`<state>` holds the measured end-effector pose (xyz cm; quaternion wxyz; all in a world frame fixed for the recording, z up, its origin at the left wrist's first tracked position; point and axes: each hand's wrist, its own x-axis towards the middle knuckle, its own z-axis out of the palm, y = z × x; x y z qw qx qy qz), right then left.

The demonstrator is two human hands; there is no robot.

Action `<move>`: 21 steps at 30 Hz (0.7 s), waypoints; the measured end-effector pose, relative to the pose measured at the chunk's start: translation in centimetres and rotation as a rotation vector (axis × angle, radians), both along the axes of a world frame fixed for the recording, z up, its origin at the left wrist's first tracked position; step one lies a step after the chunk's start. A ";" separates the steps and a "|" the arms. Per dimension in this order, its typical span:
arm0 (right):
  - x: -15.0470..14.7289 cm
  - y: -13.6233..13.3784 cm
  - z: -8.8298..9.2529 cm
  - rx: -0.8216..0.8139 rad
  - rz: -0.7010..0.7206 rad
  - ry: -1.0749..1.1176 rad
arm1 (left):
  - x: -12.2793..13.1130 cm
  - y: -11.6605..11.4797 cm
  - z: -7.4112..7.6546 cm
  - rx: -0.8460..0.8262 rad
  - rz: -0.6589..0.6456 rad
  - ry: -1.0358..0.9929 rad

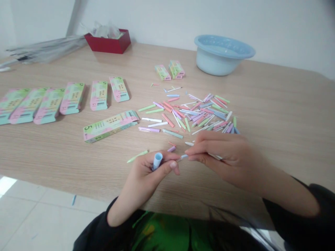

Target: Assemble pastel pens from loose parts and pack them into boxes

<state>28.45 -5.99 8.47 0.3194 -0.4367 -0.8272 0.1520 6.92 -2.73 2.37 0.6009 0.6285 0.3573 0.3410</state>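
As we look down from the head view, our left hand (146, 170) has its fingers closed around a light-blue tube (157, 161) at 6 o'clock on the table (288, 111). Our right hand (222, 157) pinches a thin white stick (184, 157), its tip just beside the tube. Pastel sticks (199, 113): heaped at 12 o'clock of the hands. Long carton (111, 125): 10 o'clock. Blue basin (222, 54): 1 o'clock.

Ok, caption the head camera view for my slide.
The left hand holds a blue tube, the right hand a thin white stick, beside scattered pastel sticks.
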 end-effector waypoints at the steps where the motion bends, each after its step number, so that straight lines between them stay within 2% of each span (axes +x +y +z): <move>1: 0.1 -0.2 0.0 -0.003 -0.007 -0.004 | 0.0 0.0 0.0 0.000 -0.017 -0.008; 6: 0.9 -0.7 -0.2 -0.030 -0.020 -0.003 | 0.6 0.0 0.0 -0.010 -0.053 -0.050; 15: 1.2 -1.1 -0.1 -0.029 -0.028 -0.009 | 1.1 -0.1 0.5 0.036 -0.070 0.026; 21: 1.3 -1.2 0.1 0.000 -0.011 -0.008 | 1.2 -0.2 0.3 0.012 -0.092 0.019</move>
